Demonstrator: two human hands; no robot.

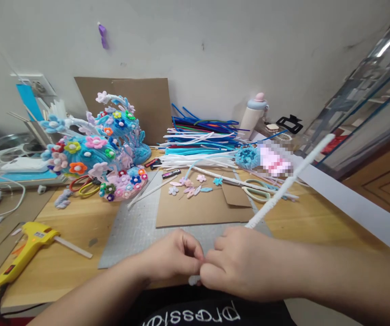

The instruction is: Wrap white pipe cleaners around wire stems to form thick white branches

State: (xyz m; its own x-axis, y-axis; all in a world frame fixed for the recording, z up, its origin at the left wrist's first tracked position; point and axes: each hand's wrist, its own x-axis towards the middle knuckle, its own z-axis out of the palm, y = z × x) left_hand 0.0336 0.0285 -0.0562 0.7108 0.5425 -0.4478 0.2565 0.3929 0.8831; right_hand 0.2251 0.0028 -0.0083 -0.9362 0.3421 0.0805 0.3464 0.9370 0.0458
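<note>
A long white pipe cleaner point(291, 179) runs through my right hand point(238, 265), which is closed around it. Its free length slants up to the right, and a short white end shows below my fingers. My left hand point(174, 256) pinches at that lower end, its fingertips touching those of my right hand. Just what lies between the fingertips is hidden. Both hands are over the near edge of the grey cutting mat point(130, 240). Beyond them, small pipe-cleaner flowers and leaves point(191, 192) lie on a cardboard sheet point(195, 217).
At left are a yellow glue gun point(33, 246) and flower-covered blue pipe-cleaner pieces point(93, 154). Bundles of coloured pipe cleaners point(198, 142) are stacked at the back, near a white bottle point(253, 113). Scissors point(257, 192) lie right of the cardboard; a glass-fronted cabinet point(358, 99) stands at far right.
</note>
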